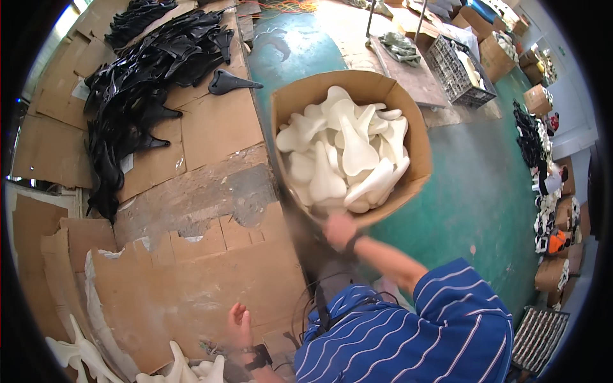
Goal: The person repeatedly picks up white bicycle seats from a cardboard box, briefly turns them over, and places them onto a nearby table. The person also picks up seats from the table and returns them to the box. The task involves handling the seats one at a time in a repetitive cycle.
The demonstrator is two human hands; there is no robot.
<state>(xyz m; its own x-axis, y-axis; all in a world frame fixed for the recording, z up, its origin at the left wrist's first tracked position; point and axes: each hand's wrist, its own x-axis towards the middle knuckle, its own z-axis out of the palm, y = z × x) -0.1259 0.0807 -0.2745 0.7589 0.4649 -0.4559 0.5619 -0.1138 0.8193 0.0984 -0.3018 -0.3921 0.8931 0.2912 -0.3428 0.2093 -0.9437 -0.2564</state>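
Note:
A large cardboard box [418, 150] stands before me, heaped with off-white bicycle saddle pads [359, 153]. At its near rim is my right hand [339, 230], smeared by motion. Its fingers are blurred, so I cannot make out whether they grip the rim. My left hand [239, 327] hovers near the cardboard-covered table [211, 287], its fingers loosely apart and nothing in them. Close to it, at the lower edge, lie more off-white saddle pads [182, 370]. A similar pale piece [83, 352] rests further left.
Black bicycle saddles [169, 54] are piled along the far left of the table, with a single one [231, 82] near its edge. A dark plastic crate [461, 71] and a low board [408, 70] stand far right. Boxes and goods line the right wall beyond the green floor [466, 191].

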